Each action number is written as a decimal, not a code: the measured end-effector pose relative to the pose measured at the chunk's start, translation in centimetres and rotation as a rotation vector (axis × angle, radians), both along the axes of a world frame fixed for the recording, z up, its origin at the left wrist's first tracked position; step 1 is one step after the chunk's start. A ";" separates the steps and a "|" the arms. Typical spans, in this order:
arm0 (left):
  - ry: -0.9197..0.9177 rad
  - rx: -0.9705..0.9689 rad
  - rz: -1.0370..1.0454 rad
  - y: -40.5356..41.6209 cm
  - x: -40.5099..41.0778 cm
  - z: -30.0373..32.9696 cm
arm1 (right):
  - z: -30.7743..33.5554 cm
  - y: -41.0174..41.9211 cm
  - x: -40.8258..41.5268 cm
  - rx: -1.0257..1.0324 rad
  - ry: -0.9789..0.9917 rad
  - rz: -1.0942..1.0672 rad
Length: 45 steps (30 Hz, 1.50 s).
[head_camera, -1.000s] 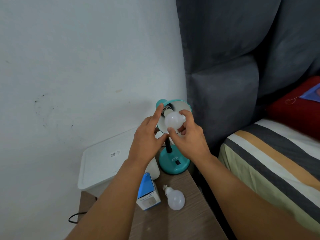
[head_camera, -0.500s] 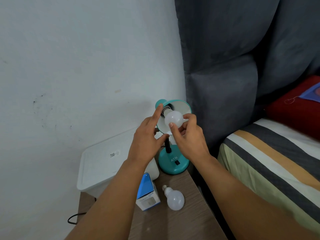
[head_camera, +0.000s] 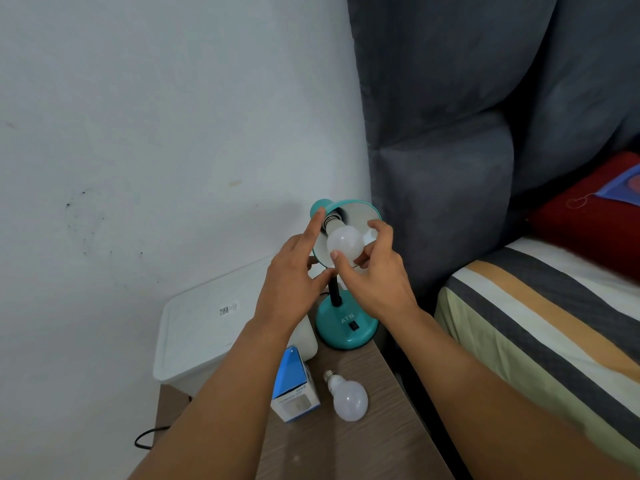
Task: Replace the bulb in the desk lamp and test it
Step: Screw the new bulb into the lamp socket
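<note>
R hand fingers grasp the white bulb, which sits in the socket of the teal desk lamp at the back of the desk — thumb below, fingers over the top. L hand is released, index finger resting on the shade w/ thumb under its rim. A 2nd bulb lies on the desk just beside a blue box.

Right hand fingertips pinch white bulb seated in teal lamp shade. Left hand steadies shade, forefinger on top. Spare bulb, blue box lie on wooden table.
</note>
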State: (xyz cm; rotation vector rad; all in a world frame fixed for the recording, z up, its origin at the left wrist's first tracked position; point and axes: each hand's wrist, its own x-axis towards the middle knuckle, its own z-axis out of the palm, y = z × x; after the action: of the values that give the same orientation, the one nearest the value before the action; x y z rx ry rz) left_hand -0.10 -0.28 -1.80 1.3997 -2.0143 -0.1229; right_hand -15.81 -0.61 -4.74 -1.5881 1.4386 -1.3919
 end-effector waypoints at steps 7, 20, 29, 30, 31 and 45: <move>0.013 0.001 -0.014 0.0 0.0 -0.1 | -0.1 -0.4 0.0 0.009 0.057 -0.020; 0.041 0.024 -0.014 0.1 -0.1 0.0 | 0.4 -0.5 0.0 0.035 0.079 -0.063; 0.037 0.020 0.003 0.0 0.0 -0.1 | 0.3 -0.2 -0.1 -0.020 0.088 -0.010; 0.042 0.022 0.003 0.0 -0.1 -0.1 | 0.4 -0.3 -0.1 -0.016 0.085 -0.017; 0.046 0.025 -0.001 0.0 -0.1 0.0 | 0.5 -0.3 -0.1 -0.005 0.079 -0.031; 0.068 0.053 -0.006 0.3 -0.1 0.1 | 0.3 -0.5 -0.2 0.017 0.060 -0.050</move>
State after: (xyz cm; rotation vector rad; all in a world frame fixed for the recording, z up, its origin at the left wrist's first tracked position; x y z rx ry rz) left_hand -0.23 0.00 -1.75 1.4034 -1.9728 -0.2244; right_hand -15.97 -1.15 -4.49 -1.6055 1.5303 -1.3668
